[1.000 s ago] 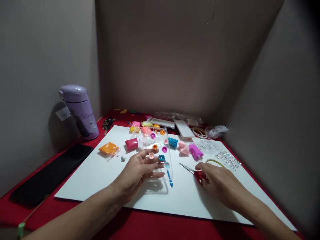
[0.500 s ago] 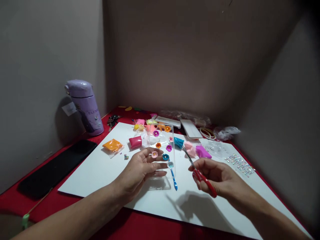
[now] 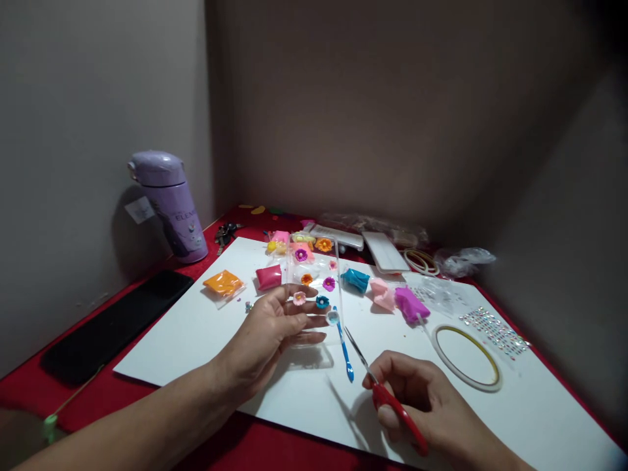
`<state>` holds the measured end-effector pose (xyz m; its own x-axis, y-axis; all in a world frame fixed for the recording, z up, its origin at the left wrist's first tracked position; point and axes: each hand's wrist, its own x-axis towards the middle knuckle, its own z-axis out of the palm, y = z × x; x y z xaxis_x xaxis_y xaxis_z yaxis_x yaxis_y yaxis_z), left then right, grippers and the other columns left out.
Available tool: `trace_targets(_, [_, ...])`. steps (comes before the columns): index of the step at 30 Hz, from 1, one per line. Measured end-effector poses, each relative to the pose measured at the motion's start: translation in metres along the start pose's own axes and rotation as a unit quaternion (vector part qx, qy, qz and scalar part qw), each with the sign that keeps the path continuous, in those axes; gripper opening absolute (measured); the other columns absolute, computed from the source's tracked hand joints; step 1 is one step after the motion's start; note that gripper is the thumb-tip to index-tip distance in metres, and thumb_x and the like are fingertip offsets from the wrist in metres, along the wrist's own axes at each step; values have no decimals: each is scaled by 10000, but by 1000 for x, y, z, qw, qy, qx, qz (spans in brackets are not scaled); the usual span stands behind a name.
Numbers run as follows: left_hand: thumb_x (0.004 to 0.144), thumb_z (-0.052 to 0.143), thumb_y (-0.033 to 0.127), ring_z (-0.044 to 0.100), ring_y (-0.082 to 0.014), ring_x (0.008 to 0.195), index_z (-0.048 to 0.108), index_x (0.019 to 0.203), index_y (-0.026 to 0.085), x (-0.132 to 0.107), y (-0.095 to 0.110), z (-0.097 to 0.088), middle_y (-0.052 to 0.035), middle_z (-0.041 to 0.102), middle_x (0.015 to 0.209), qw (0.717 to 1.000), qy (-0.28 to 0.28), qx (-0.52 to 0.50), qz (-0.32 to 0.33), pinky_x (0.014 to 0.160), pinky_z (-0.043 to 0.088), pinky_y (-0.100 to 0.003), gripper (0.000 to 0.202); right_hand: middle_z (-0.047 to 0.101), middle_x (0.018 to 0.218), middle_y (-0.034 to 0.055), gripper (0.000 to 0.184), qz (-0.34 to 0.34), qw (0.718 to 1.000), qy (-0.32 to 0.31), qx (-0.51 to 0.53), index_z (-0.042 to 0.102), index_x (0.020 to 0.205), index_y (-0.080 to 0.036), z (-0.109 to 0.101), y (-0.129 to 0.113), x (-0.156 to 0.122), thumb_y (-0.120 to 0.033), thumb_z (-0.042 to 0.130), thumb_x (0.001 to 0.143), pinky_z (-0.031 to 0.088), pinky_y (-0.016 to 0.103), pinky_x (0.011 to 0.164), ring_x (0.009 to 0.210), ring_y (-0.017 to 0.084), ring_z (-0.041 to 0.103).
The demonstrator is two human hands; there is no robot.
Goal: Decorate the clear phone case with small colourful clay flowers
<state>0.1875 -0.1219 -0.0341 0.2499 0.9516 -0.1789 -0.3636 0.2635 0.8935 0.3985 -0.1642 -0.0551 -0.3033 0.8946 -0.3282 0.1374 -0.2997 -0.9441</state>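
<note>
My left hand holds a clear phone case up over the white board, its fingers visible through the plastic. Small clay flowers in purple, orange, pink and teal dot the case, along with a pale blue one near its lower right corner. In my right hand are red-handled scissors, with the tips pointing up and left, close to the case but apart from it. A blue modelling tool lies on the board between the hands, partly behind the case.
Clay packets lie about the white board: orange, red, teal and purple. A tape roll and a rhinestone sheet are at the right. A purple bottle and a black phone stand and lie left.
My right hand with the scissors has moved down and nearer, uncovering the tape roll on the board. The phone case stays in my left hand, and the view has shifted slightly.
</note>
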Motion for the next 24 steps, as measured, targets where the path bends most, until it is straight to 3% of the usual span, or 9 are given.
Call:
trace_targets(3, [780,635,79,660,-255,982,533,1059,142,0,0,0,-134,677,1049,1000,-9,10,-6,788,533,-352,304,372,526,-95,235,9,1000,7,-12,531,712,-169,3,-4,-2,-225,716,579,250,183,466,476,39,333])
trace_targets(24, [765,646,86,652,-272,1004,549,1049,149,1,-3,0,-134,680,1056,999,-39,25,0,793,528,-361,307,382,528,-83,275,11,999,-7,-33,547,729,-171,-1,2,0,-340,743,635,247,189,463,479,48,341])
